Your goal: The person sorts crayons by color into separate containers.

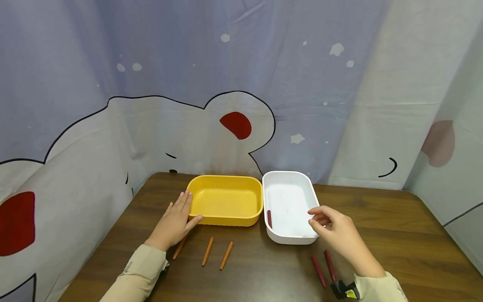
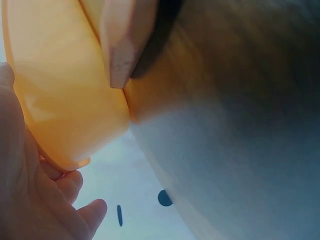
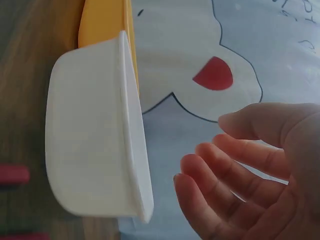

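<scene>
1. The left hand (image 1: pixel 173 222) rests on the left end of the yellow tray (image 1: pixel 226 221), its fingers straight rather than clamped, the thumb held away from them along the front. A flat touch like this probably steadies the tray against sliding.
2. The leftmost orange stick (image 1: pixel 179 248) lies on the desk (image 1: pixel 264 279) by the tray's near left corner; the left hand covers its far end, so whether it touches the tray is hard to tell.
3. The yellow tray has its long side towards the person, which likely keeps its full width within reach.
4. A middle orange stick (image 1: pixel 207 251) and a right-hand orange stick (image 1: pixel 226 256) lie before it, apart and roughly parallel, a spacing that should let each be picked up singly.
5. The white tray (image 1: pixel 292 240) stands beside the yellow one, short end nearest the person. A short dark red stick (image 1: pixel 269 219) lies inside, along the left wall near the front.
6. Two dark red sticks (image 1: pixel 318 272) lie on the desk in front of the white tray, handy for the right arm.
7. The right hand (image 1: pixel 336 230) hovers at the white tray's right rim, thumb and fingertips apart, holding nothing.
</scene>
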`<control>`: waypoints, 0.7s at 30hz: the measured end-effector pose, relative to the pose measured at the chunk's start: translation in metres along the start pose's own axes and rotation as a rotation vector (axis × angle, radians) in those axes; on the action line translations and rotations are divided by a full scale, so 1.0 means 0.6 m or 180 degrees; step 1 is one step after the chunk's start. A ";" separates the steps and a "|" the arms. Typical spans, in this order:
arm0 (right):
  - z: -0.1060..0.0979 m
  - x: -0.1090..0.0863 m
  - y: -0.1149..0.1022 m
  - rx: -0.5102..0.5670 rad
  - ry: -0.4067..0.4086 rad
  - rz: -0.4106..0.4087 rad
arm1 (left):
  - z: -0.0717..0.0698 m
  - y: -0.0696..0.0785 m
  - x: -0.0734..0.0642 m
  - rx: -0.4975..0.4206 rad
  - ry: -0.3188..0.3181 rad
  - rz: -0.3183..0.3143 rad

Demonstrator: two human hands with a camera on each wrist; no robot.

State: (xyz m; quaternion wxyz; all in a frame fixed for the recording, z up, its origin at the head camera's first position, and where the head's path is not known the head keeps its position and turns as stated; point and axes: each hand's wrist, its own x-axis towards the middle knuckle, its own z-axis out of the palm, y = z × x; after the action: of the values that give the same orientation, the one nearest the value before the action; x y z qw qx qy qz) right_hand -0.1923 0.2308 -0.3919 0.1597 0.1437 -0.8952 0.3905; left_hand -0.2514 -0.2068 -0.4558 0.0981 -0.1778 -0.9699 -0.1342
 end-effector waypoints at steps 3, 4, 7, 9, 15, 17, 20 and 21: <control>-0.012 -0.018 0.010 -0.0045 0.0047 0.0009 | 0.002 -0.002 0.002 -0.0002 0.0020 0.0021; -0.016 -0.024 0.013 -0.0047 0.0055 0.0010 | 0.002 -0.002 0.002 -0.0002 0.0027 0.0026; -0.025 -0.038 0.019 -0.0123 0.0028 0.0160 | 0.003 -0.002 0.002 -0.0010 0.0034 0.0024; -0.031 -0.045 0.023 -0.0201 -0.0036 0.0339 | 0.002 -0.003 0.002 -0.0016 0.0024 0.0015; -0.040 -0.057 0.036 -0.0347 -0.0373 0.0839 | 0.004 -0.004 0.003 -0.0027 0.0007 0.0013; -0.039 -0.058 0.041 -0.0378 -0.0470 0.0941 | 0.005 -0.004 0.002 -0.0039 0.0009 0.0011; -0.036 -0.059 0.048 -0.0425 -0.0571 0.1034 | 0.005 -0.003 0.001 -0.0054 0.0018 0.0004; -0.035 -0.059 0.050 -0.0443 -0.0599 0.1061 | 0.005 -0.003 0.001 -0.0058 0.0023 0.0003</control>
State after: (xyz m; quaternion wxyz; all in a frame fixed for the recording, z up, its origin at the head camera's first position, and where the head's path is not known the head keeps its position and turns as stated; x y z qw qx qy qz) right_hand -0.1683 0.2709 -0.4121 0.0180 0.0179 -0.9424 0.3336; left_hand -0.2530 -0.2076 -0.4588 0.1000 -0.1787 -0.9682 -0.1436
